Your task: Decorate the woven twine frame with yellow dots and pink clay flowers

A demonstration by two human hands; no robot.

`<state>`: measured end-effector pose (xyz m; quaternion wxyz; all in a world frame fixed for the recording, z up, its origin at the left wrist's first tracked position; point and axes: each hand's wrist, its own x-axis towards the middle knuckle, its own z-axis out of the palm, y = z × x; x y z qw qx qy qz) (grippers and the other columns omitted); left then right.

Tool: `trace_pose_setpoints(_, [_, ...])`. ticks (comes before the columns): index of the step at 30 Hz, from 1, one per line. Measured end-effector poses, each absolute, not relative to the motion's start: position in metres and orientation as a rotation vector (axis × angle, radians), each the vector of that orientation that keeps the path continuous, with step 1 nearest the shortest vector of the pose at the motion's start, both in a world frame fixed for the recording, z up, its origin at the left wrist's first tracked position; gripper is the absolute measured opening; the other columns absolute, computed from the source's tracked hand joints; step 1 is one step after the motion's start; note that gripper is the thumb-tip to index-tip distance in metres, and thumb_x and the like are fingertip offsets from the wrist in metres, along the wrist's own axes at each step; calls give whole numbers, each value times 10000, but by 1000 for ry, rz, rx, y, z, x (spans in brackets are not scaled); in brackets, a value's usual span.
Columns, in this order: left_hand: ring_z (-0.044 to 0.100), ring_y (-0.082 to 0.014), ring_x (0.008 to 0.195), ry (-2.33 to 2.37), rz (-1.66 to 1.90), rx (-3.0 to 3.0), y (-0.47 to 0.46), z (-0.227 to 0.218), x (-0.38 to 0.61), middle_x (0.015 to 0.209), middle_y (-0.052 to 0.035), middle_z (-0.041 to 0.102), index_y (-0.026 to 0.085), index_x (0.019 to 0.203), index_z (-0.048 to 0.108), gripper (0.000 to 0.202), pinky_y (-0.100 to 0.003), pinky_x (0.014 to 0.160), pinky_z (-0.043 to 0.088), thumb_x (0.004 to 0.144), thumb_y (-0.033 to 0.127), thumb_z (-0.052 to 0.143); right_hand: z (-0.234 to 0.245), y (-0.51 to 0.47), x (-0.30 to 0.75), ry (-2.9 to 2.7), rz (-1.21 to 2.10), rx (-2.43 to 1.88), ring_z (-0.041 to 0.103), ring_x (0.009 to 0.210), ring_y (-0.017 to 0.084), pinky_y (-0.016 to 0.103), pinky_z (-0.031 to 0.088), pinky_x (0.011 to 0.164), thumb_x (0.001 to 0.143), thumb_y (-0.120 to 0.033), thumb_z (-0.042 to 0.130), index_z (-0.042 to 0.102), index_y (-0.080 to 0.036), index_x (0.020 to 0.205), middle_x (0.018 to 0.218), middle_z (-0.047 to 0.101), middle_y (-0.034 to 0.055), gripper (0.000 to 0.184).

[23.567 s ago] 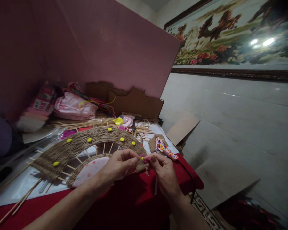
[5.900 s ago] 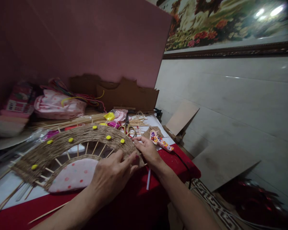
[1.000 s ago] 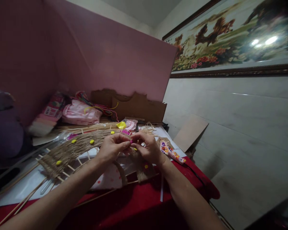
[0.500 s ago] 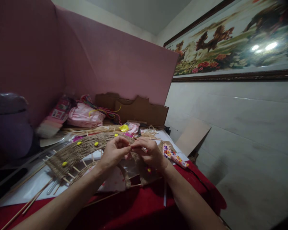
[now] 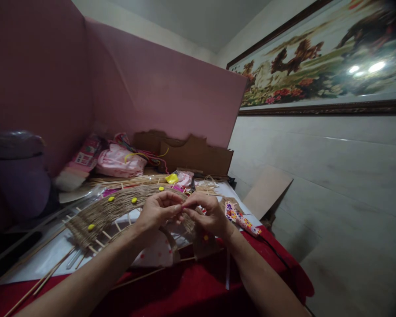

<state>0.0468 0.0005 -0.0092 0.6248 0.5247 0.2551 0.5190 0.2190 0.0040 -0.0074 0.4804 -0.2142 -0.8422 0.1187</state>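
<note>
Close together over the table, my left hand (image 5: pixel 160 212) and my right hand (image 5: pixel 207 214) are both closed, their fingertips meeting in a pinch. Whatever lies between the fingertips is too small to make out. Beneath them spreads an arched piece woven of brown twine (image 5: pixel 119 207) over thin wooden sticks, its right part partly covered by my hands. Yellow buttons (image 5: pixel 134 200) dot the weave. Inside the arch lies white fabric with pinkish-red dots (image 5: pixel 156 250).
To the right rests a glue gun with a flower-patterned cover (image 5: pixel 240 219), its cord trailing over the red cloth (image 5: pixel 284 251). Behind are bundled sticks (image 5: pixel 102 180), a pink fabric bundle (image 5: pixel 120 162) and cut cardboard (image 5: pixel 198 156). A purple bin (image 5: pixel 16 180) stands left.
My fingertips have shifted slightly against each other, still pinched together. The whole view has moved a little; the woven piece lies much as before.
</note>
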Motion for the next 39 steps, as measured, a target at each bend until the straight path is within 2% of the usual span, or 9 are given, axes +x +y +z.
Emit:
trace_pose_setpoints(8, [612,-134,463,621,1216,1230,3,-7,47,560,-37,663,112,741,625,293,-215,434,498,559,262,799,-9,2,219,-2093,247,-592,599,722,147,284,490,675,795,-179,589,611,-170,985,822,652,49,191])
trace_pose_setpoints(14, [645,-157,523,634,1211,1205,0,-5,48,589,-60,673,107,705,643,301,-217,450,514,623,376,752,-9,2,217,-2044,235,-613,580,657,132,260,480,611,820,-202,569,625,-184,896,773,646,33,96])
trace_pose_setpoints(19, [645,-152,534,648,1205,1173,2,-8,48,607,-60,686,108,720,645,284,-231,496,526,540,257,806,-10,3,217,-2058,167,-642,570,677,139,266,468,626,808,-195,580,615,-184,888,773,630,33,87])
trace_pose_setpoints(22, [629,-142,508,657,1215,1166,2,-8,49,576,-43,668,115,694,631,262,-241,501,522,544,251,797,-10,3,217,-2073,163,-651,563,681,144,271,465,628,812,-194,573,608,-187,881,768,620,35,77])
trace_pose_setpoints(30, [597,-134,466,705,1249,1236,-1,-7,51,525,-25,642,133,682,597,224,-234,466,479,547,211,758,-11,5,217,-2132,80,-601,535,645,137,267,454,607,797,-161,556,604,-183,872,744,599,37,91])
trace_pose_setpoints(33, [558,-123,415,741,1293,1285,0,-8,55,494,-4,618,140,654,577,194,-221,417,440,531,170,724,-13,2,213,-2122,54,-609,518,623,134,266,445,598,758,-144,560,605,-188,812,692,576,20,83])
trace_pose_setpoints(35, [517,-104,376,787,1327,1286,1,-7,56,480,15,600,139,650,578,172,-208,387,409,522,131,692,-14,1,211,-2015,182,-626,509,588,123,253,437,564,743,-144,561,596,-188,759,658,566,5,59])
trace_pose_setpoints(39, [478,-61,392,788,1359,1165,1,-2,51,498,27,581,120,733,636,155,-160,388,361,583,145,664,-13,2,212,-1631,780,-582,492,460,91,221,412,438,805,-247,560,575,-181,775,617,573,-18,74])
